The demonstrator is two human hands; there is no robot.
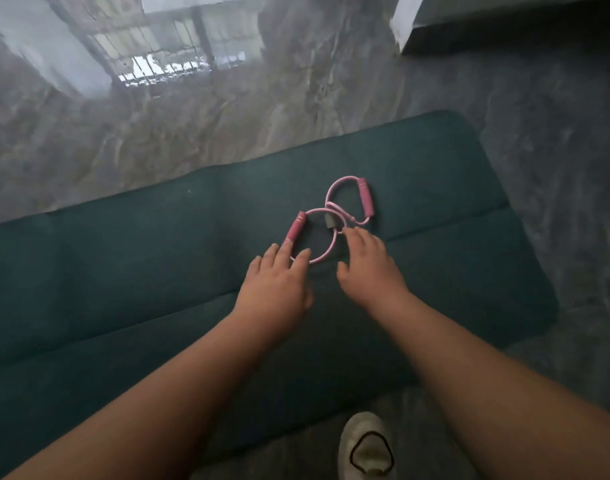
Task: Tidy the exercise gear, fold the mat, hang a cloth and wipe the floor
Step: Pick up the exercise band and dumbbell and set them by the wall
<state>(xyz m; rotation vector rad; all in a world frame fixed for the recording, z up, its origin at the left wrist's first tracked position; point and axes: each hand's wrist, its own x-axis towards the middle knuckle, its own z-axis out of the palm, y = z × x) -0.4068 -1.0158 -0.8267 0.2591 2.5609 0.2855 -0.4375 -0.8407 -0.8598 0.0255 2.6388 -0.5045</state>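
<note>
A pink figure-eight resistance band lies flat on the dark green exercise mat, toward the mat's far right part, its two loops joined at a grey centre piece and each loop carrying a darker pink foam handle. The person's left hand reaches over the near loop with fingers spread and fairly straight, the fingertips touching the tube just beside the left handle, not curled around it. The right hand comes in beside it, fingers loosely extended, tips meeting the band close to the grey joint; nothing is gripped by either hand. The mat shows fold creases running across it and rests on a glossy grey marble-patterned floor, which mirrors a barred window. A pale shoe stands at the mat's near edge, and a dark teal piece of furniture sits at the far right.
</note>
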